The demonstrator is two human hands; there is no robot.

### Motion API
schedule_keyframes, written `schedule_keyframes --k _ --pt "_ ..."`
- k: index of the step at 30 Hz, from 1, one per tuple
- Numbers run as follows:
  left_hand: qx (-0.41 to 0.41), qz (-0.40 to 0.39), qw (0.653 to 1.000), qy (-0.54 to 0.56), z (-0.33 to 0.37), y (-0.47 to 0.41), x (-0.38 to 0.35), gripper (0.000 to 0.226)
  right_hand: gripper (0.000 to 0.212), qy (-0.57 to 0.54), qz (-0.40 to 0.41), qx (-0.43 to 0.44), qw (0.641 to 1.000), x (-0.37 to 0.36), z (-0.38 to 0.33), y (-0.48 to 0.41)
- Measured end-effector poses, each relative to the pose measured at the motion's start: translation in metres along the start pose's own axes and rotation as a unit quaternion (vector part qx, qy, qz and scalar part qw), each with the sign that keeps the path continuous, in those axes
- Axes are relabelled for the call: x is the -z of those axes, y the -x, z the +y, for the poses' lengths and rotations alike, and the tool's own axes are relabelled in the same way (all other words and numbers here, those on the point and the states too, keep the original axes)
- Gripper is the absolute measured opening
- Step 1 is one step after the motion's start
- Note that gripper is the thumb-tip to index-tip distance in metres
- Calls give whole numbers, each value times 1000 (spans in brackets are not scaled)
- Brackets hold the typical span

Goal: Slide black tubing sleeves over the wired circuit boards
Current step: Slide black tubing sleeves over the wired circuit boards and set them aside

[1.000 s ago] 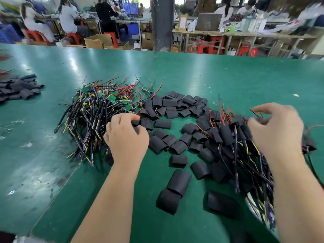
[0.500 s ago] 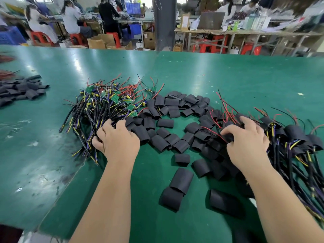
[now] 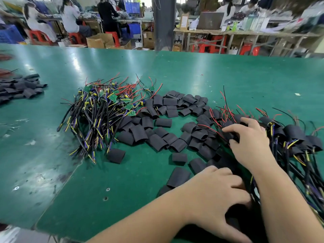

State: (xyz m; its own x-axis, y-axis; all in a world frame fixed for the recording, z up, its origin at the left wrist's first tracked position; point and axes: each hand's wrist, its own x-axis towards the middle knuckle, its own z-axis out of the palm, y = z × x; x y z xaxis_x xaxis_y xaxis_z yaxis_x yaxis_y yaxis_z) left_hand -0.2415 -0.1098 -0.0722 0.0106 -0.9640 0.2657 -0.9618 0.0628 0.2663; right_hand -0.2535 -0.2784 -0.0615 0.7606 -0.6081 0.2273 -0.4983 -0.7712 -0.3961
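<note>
A tangle of bare wired circuit boards [image 3: 105, 106], green boards with red, black and yellow wires, lies at centre left on the green table [image 3: 192, 72]. Several loose black tubing sleeves [image 3: 163, 135] are scattered to its right. At the far right lies a bundle of sleeved boards [image 3: 294, 134] with trailing cables. My right hand [image 3: 249, 144] rests on that bundle's left end, fingers spread over the sleeves. My left hand [image 3: 217, 195] reaches across in front of my right forearm, with fingers above and thumb below the bundle's cables, gripping them.
A second heap of black sleeves [image 3: 21, 88] lies at the left edge of the table. Beyond the table's far edge are people seated on red stools, cardboard boxes, a grey pillar [image 3: 164, 23] and cluttered benches.
My left hand left the bare-board pile and moved right to the sleeved bundle's cables. My right hand stayed on the sleeved bundle.
</note>
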Motion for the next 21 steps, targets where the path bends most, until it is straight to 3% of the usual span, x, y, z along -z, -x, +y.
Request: schedule_keyframes --k 4,6,9,11,13,16,19,21 --pt "54 36 998 -5 -18 4 0 23 39 -5 2 0 1000 0 -1 1" --pt "133 72 987 -48 -35 8 1 13 39 -11 3 0 1000 0 -1 1" --pt "294 144 932 -154 -58 16 6 20 39 -17 4 2 1000 0 -1 2" --pt "337 200 905 -164 -61 16 10 30 38 -13 2 -1 1000 0 -1 2" --pt "256 209 931 -154 -53 10 10 23 38 -11 0 -6 1000 0 -3 2" --pt "96 97 983 -122 -34 -6 -3 33 39 -15 3 -9 1000 0 -4 2" --pt "60 -12 992 -115 -25 -20 -16 45 40 -18 6 -4 1000 0 -3 3" --pt "75 -29 990 -120 -26 -23 -17 45 40 -18 7 -2 1000 0 -3 3"
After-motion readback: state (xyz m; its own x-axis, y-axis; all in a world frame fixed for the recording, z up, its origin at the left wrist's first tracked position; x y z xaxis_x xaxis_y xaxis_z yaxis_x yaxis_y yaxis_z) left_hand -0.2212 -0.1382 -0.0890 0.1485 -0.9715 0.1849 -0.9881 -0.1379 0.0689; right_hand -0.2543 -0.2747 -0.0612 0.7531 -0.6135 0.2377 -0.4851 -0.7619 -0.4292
